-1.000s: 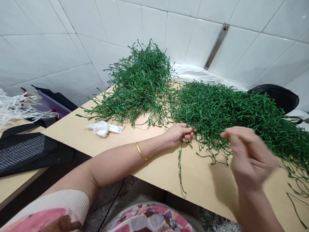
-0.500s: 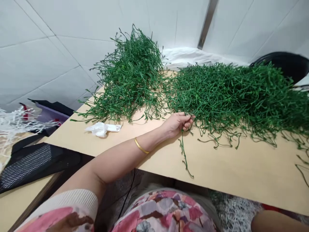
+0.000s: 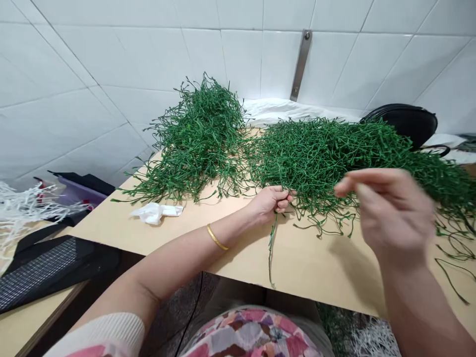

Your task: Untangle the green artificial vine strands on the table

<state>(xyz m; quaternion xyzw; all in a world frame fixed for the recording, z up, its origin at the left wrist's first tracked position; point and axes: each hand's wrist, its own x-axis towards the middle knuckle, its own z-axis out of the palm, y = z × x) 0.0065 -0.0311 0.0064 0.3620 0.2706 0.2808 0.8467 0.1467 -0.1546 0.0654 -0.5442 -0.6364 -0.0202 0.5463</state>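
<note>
My left hand (image 3: 271, 202) rests at the near edge of a green heap, thumb and fingers pinched on a thin green strand (image 3: 272, 243). The strand, with small knots or nubs along it, hangs down across the tabletop toward its front edge. My right hand (image 3: 396, 218) is raised over the table on the right, its fingers curled and smeared by motion. Whether anything is between its fingertips cannot be made out. Behind my hands lie a wide heap of similar green strands (image 3: 308, 153) and a taller heap (image 3: 203, 134) to the left.
A crumpled white tissue or wrapper (image 3: 154, 213) lies on the tan table (image 3: 230, 263). A black round-edged case (image 3: 405, 121) stands behind the heap at right. White strands (image 3: 22, 203) and black mesh (image 3: 40, 270) are at left. A tiled wall (image 3: 148, 54) closes off the back.
My right hand has come up into view above the table. My left hand keeps its pinch, while the hanging strand now falls straighter. The view has tilted upward slightly.
</note>
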